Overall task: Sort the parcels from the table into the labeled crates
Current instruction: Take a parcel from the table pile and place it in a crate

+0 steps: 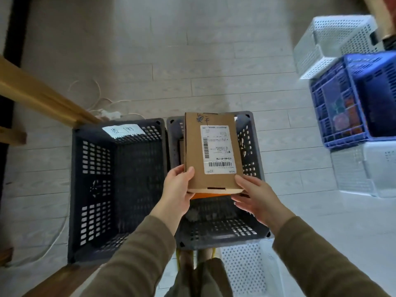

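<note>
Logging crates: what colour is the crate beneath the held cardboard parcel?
Dark grey perforated plastic crate, clearest in the head view.

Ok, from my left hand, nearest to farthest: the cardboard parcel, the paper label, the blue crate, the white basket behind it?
1. cardboard parcel, gripped by the left hand itself.
2. paper label, on the dark crate's far rim, to the left.
3. blue crate, far right.
4. white basket, top right, beyond the blue crate.
</note>
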`<action>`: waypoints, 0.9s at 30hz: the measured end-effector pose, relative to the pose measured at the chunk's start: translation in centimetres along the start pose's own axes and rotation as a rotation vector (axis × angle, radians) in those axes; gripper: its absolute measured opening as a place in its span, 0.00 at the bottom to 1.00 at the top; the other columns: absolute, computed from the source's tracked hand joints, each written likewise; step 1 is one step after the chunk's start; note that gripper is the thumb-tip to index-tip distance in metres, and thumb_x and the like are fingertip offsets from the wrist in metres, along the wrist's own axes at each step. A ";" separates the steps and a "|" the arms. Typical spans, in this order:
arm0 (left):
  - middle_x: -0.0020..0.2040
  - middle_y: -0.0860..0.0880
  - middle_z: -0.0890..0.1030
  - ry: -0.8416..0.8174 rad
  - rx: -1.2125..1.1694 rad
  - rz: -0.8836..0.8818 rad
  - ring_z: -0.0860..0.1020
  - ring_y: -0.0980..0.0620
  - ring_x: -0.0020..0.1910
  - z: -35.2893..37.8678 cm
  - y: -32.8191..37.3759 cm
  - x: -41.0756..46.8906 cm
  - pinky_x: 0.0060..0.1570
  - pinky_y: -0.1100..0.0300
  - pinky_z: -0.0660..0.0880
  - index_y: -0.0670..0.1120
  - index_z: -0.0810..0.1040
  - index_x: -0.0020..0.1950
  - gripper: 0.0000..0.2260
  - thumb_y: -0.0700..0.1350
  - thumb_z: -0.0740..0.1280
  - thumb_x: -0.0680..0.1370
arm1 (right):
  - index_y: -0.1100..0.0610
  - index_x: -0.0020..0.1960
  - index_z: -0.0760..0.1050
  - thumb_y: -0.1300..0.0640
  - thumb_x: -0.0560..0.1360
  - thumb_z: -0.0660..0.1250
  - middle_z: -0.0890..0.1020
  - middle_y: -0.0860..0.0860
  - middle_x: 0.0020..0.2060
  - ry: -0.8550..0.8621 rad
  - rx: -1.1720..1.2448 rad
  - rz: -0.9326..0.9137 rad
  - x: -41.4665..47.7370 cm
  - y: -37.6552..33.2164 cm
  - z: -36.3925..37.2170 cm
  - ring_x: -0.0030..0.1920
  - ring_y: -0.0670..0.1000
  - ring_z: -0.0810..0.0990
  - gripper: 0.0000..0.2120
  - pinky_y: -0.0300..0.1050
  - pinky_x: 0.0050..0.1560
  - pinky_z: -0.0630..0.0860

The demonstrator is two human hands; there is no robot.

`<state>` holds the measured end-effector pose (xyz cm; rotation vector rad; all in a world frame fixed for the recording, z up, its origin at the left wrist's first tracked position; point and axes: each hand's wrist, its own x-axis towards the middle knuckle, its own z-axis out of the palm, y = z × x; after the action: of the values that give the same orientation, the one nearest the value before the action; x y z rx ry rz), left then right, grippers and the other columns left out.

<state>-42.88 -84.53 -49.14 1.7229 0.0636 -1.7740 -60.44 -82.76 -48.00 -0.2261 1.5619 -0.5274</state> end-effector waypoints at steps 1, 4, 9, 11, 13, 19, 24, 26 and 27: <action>0.59 0.44 0.78 0.021 0.006 -0.005 0.78 0.48 0.53 0.1 -0.5 1.1 0.45 0.54 0.75 0.43 0.67 0.68 0.16 0.39 0.62 0.80 | 0.56 0.59 0.72 0.57 0.77 0.65 0.80 0.54 0.48 0.004 0.007 0.014 1.3 0.6 -0.1 0.49 0.58 0.80 0.11 0.51 0.53 0.76; 0.58 0.46 0.77 0.076 0.029 -0.031 0.76 0.49 0.50 -0.1 -2.9 5.5 0.47 0.53 0.74 0.46 0.67 0.68 0.16 0.41 0.61 0.81 | 0.59 0.59 0.72 0.60 0.77 0.65 0.80 0.56 0.48 0.034 0.066 0.059 6.2 2.9 -0.1 0.51 0.59 0.79 0.11 0.49 0.52 0.78; 0.61 0.47 0.75 0.144 0.044 -0.102 0.74 0.48 0.56 -0.4 -7.1 12.5 0.59 0.48 0.69 0.47 0.65 0.71 0.18 0.43 0.61 0.81 | 0.60 0.62 0.72 0.62 0.78 0.64 0.79 0.55 0.48 0.069 0.108 0.107 13.9 6.7 -0.3 0.49 0.54 0.79 0.13 0.47 0.50 0.77; 0.60 0.45 0.76 0.199 0.038 -0.143 0.76 0.48 0.54 -0.7 -8.9 15.6 0.55 0.53 0.72 0.43 0.67 0.69 0.18 0.43 0.63 0.80 | 0.62 0.63 0.71 0.63 0.78 0.64 0.79 0.54 0.46 0.083 0.106 0.129 16.9 8.3 -0.4 0.46 0.53 0.79 0.14 0.47 0.50 0.77; 0.58 0.43 0.78 0.261 -0.004 -0.185 0.77 0.47 0.53 -0.9 -10.7 18.6 0.52 0.56 0.73 0.39 0.70 0.64 0.16 0.43 0.65 0.79 | 0.63 0.63 0.71 0.63 0.78 0.64 0.79 0.54 0.46 0.095 0.088 0.152 19.9 9.9 -0.5 0.46 0.52 0.79 0.15 0.48 0.52 0.76; 0.52 0.44 0.76 0.395 -0.182 -0.196 0.75 0.49 0.48 0.4 -14.0 24.6 0.53 0.58 0.73 0.41 0.70 0.58 0.10 0.40 0.66 0.78 | 0.63 0.69 0.67 0.63 0.77 0.64 0.76 0.59 0.58 0.150 0.019 0.125 27.9 12.6 0.8 0.48 0.54 0.77 0.21 0.49 0.49 0.76; 0.56 0.41 0.79 0.496 -0.312 -0.167 0.78 0.44 0.49 0.8 -15.4 30.1 0.53 0.50 0.76 0.42 0.72 0.51 0.08 0.45 0.67 0.77 | 0.63 0.68 0.69 0.63 0.78 0.64 0.77 0.58 0.53 0.162 -0.007 0.111 33.3 13.9 2.4 0.50 0.57 0.77 0.19 0.48 0.47 0.77; 0.57 0.40 0.79 0.545 -0.327 -0.135 0.79 0.42 0.53 0.9 -15.8 32.1 0.55 0.47 0.76 0.44 0.70 0.50 0.10 0.47 0.68 0.77 | 0.62 0.67 0.70 0.62 0.79 0.63 0.77 0.58 0.53 0.172 -0.034 0.089 34.8 14.2 2.9 0.51 0.58 0.78 0.17 0.48 0.49 0.77; 0.57 0.41 0.79 0.574 -0.313 -0.113 0.79 0.42 0.53 1.1 -15.9 33.0 0.54 0.48 0.77 0.44 0.70 0.53 0.11 0.48 0.68 0.77 | 0.62 0.66 0.71 0.62 0.79 0.63 0.78 0.58 0.54 0.168 -0.038 0.079 35.7 14.5 3.2 0.53 0.58 0.78 0.16 0.48 0.51 0.77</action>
<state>-48.77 -86.15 -85.25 1.9564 0.6580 -1.2072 -57.39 -86.94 -86.31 -0.1510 1.7381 -0.4651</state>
